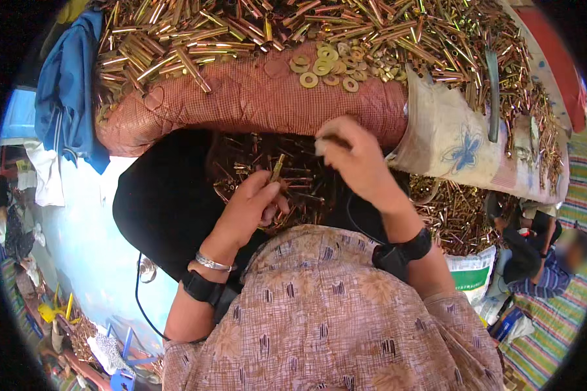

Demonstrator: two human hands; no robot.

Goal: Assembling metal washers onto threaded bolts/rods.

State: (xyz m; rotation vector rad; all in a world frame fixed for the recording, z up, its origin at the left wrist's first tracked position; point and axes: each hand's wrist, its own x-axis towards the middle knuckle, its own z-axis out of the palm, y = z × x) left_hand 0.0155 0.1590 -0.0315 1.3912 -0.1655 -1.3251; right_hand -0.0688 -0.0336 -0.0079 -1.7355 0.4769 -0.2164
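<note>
My left hand is closed over my lap, thumb and fingers around a slim brass-coloured metal tube whose end sticks up past the fingertips. My right hand is raised a little higher and to the right, by the edge of the red checked padded cloth. Its fingers curl together, and what is between them, if anything, I cannot make out. Below and between the hands, many more metal pieces lie in the dark hollow of my lap.
Beyond the cloth spreads a big heap of brass-coloured tubes. Flat washers and small nuts lie on its near edge. A white sack cloth is at right, a blue garment at left. Another person sits at far right.
</note>
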